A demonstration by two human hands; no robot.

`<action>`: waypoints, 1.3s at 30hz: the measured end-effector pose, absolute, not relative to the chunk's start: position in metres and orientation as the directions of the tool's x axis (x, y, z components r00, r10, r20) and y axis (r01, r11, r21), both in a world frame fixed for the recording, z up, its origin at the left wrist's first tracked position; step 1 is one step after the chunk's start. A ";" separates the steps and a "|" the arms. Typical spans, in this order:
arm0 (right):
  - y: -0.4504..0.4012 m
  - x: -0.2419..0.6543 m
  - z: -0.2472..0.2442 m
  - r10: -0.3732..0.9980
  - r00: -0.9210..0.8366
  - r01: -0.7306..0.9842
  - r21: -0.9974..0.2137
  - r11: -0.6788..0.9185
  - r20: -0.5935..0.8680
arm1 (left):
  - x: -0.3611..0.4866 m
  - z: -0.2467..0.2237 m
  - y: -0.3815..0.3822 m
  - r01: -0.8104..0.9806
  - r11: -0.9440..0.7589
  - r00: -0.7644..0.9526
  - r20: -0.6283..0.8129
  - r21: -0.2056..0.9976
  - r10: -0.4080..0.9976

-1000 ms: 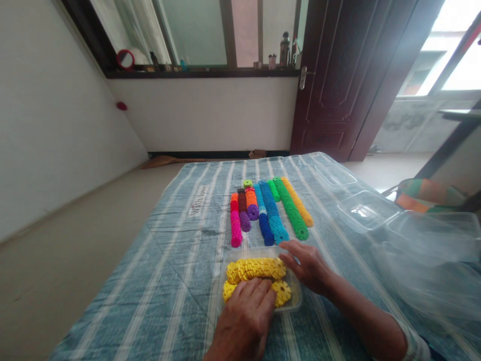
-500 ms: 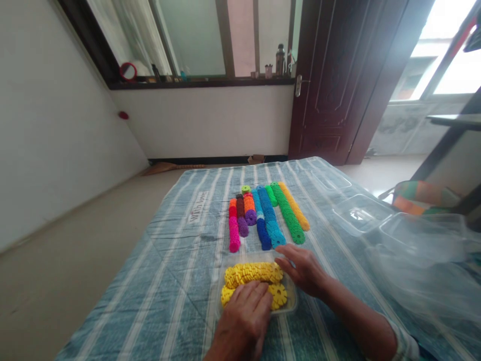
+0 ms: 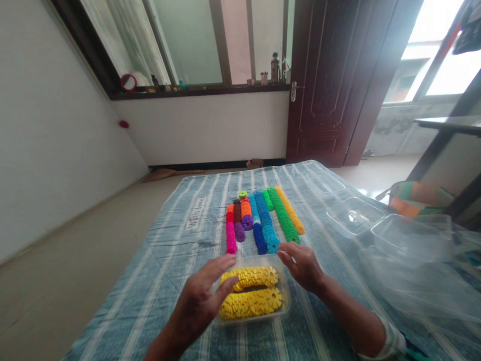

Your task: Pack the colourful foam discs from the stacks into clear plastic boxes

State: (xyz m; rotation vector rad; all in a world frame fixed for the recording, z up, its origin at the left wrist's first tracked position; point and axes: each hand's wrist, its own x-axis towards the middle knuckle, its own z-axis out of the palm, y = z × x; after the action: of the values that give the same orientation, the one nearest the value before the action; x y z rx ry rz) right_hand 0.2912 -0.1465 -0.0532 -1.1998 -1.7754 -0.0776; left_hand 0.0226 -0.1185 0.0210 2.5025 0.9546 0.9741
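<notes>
A clear plastic container holds two rows of yellow notched discs, stacked on edge. My left hand is at the container's left side, thumb and fingers apart, the thumb over the end of the far row. By the far right corner is my right hand, its fingers bent and apart with nothing visible between them. I cannot tell whether either hand touches the rim. Beyond the container lie rows of discs by colour: pink, purple, blue, green and orange-yellow.
A blue-grey striped cloth covers the table. Clear plastic boxes and a clear lid lie at the right. Farther back are a dark red door and a window ledge with a thermos.
My left hand has lifted off the near yellow row and moved left to the container's side, uncovering both rows. My right hand stays near the far right corner. The view has shifted slightly.
</notes>
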 end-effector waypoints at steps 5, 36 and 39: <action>-0.143 0.298 -0.052 0.694 0.002 0.727 -0.478 0.493 0.720 | 0.019 0.006 -0.065 0.411 -0.280 0.133 0.247 0.867 0.960; -0.147 0.287 -0.064 0.805 -0.054 0.676 -0.572 0.465 0.591 | 0.037 -0.037 -0.058 0.133 0.010 0.163 -0.032 0.991 0.986; -0.147 0.287 -0.066 0.802 -0.056 0.675 -0.569 0.469 0.595 | 0.037 -0.034 -0.059 0.131 0.015 0.167 -0.037 0.991 0.985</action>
State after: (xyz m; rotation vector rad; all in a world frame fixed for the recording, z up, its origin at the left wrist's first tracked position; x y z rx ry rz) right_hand 0.2869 -0.1474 -0.0658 -1.2567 -1.7807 0.1702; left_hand 0.0374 -0.0585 -0.0343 1.3590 1.1866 0.9994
